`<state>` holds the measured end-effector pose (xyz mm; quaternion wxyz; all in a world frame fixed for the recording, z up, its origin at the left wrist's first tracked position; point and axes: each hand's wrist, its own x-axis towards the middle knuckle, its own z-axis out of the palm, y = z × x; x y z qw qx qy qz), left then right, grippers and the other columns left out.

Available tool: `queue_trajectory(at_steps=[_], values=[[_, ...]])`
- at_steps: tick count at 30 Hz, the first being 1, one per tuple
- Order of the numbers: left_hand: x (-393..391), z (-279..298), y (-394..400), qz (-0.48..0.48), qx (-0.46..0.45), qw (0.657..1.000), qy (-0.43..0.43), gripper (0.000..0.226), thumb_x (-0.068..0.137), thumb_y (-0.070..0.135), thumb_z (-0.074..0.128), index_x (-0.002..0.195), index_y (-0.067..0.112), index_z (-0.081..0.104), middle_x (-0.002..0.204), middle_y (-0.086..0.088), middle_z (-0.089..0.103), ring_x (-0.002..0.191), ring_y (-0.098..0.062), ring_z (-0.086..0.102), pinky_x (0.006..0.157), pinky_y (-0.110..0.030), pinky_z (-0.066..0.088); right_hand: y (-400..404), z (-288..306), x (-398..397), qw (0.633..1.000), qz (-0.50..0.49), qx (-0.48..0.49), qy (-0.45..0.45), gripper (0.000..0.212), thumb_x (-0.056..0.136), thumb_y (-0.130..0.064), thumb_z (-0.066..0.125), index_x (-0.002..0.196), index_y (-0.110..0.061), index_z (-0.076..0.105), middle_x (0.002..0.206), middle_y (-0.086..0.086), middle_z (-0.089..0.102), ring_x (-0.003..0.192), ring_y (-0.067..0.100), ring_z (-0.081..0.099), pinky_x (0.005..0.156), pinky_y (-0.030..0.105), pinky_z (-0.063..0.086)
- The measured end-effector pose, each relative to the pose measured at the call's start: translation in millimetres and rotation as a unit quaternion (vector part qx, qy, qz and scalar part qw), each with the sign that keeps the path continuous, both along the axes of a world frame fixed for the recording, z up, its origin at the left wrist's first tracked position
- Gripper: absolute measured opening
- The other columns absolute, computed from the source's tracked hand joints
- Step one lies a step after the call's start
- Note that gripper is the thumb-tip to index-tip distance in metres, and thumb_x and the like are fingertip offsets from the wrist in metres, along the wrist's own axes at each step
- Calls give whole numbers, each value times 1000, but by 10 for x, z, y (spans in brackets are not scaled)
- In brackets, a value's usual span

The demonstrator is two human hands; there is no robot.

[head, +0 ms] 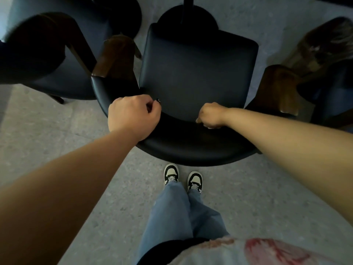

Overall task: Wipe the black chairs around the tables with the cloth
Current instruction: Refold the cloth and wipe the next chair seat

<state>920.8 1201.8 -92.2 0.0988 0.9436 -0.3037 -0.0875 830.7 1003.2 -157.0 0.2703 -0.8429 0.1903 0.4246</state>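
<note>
The black chair (pixel 191 77) stands directly ahead on the floor (pixel 47 131), seat pointing away from the person, curved backrest nearest. Left hand (pixel 133 115) grips the backrest top, fingers curled. Right hand (pixel 210 116) holds a closed grip on the backrest; its contents cannot be determined.

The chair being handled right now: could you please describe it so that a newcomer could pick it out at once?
Start at the round black table base at the top centre. The black chair sits directly before it, backrest toward the person's shoes. Unlike the chairs on either side, both hands rest on its curved backrest: left hand, right hand.
</note>
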Motion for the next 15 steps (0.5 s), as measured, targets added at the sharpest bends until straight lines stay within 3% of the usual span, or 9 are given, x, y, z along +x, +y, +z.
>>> queue_trajectory(at_steps=[4, 8, 13, 15], values=[[10, -12, -4, -3, 3, 1000, -1, 42, 92, 45, 42, 58, 21, 50, 51, 6, 48, 54, -21, 50, 61, -30, 34, 132, 262, -102, 998, -7, 21, -62, 28, 92, -10, 49, 111, -8, 70, 111, 12, 68, 94, 29, 65, 86, 36, 54], [18, -13, -3, 1, 12, 1000, -3, 43, 90, 49, 39, 59, 20, 49, 53, 5, 50, 60, -26, 53, 59, -32, 38, 315, 597, -329, 990, -7, 31, -140, 38, 93, -17, 38, 118, -21, 67, 130, 11, 58, 117, 28, 55, 101, 37, 44], [7, -11, -18, -10, 27, 1000, -12, 37, 91, 43, 42, 69, 20, 61, 58, 2, 54, 61, -28, 53, 59, -31, 34, 456, 1041, -732, 974, 25, 36, -224, 40, 94, -14, 37, 121, -23, 65, 133, -3, 56, 128, 18, 44, 110, 32, 31], [12, -19, -28, -15, 41, 999, -14, 35, 92, 40, 42, 71, 20, 61, 59, 0, 54, 61, -28, 53, 59, -32, 35, 420, 1155, -820, 969, 37, 49, -241, 39, 94, -14, 39, 121, -23, 66, 131, -6, 59, 125, 13, 47, 108, 23, 30]])
